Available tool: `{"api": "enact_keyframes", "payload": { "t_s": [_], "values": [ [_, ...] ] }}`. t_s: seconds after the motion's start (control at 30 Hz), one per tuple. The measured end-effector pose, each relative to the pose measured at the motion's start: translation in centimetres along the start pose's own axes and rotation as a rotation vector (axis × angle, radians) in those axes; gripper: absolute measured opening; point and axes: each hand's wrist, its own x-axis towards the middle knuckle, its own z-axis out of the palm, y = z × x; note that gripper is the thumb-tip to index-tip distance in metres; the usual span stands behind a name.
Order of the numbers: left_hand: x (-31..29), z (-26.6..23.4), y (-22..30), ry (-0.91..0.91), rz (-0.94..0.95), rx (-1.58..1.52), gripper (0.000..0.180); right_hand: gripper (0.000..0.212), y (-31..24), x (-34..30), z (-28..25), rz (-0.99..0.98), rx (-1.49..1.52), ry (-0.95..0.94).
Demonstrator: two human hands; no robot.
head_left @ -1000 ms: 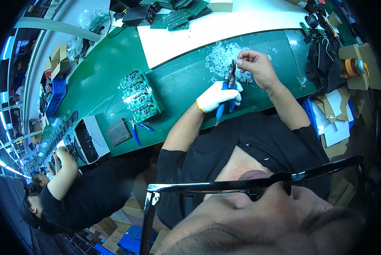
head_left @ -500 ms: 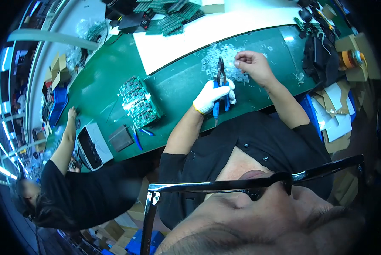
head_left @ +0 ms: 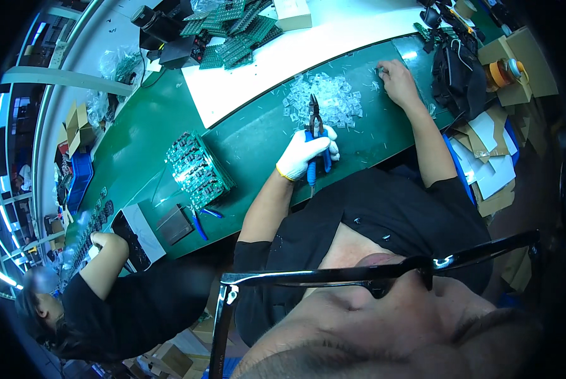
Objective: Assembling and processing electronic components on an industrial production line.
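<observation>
My left hand (head_left: 311,150), in a white glove with a yellow cuff, is closed around the blue handles of a pair of cutting pliers (head_left: 315,117). The dark jaws point away from me, by the near edge of a pile of small clear plastic pieces (head_left: 333,101). My bare right hand (head_left: 396,82) is right of the pile, low over the green table. Its thumb and fingertips are pinched together. Whatever is between them is too small to make out. A few loose clear bits (head_left: 374,86) lie beside those fingertips.
A stack of circuit boards (head_left: 197,170) stands left on the green table (head_left: 257,142), near blue-handled pliers (head_left: 197,224) and an open white box (head_left: 145,230). More green boards (head_left: 235,50) lie at the back. A black bag (head_left: 459,79) sits right. A co-worker's arm (head_left: 106,262) bends at far left.
My right hand has moved from the pile's right edge farther right. The left hand still grips the pliers. The co-worker's hand has drawn back from the table. The whole view has shifted slightly.
</observation>
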Motion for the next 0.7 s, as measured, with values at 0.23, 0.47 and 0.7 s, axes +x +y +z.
{"api": "enact_keyframes", "payload": {
  "t_s": [0.23,0.47,0.7],
  "values": [
    [-0.2,-0.1,0.2,-0.035,-0.018,0.008,0.035,0.015,-5.3,-1.3,1.2,0.405,1.265,-0.288],
    [-0.3,-0.2,0.3,-0.062,-0.011,0.046,0.045,0.019,-12.7,-3.1,1.4,0.395,1.496,-0.569],
    [-0.3,-0.4,0.1,-0.06,-0.043,0.089,0.046,0.018,-14.4,-3.0,0.7,0.333,1.365,-0.606]
  ]
}}
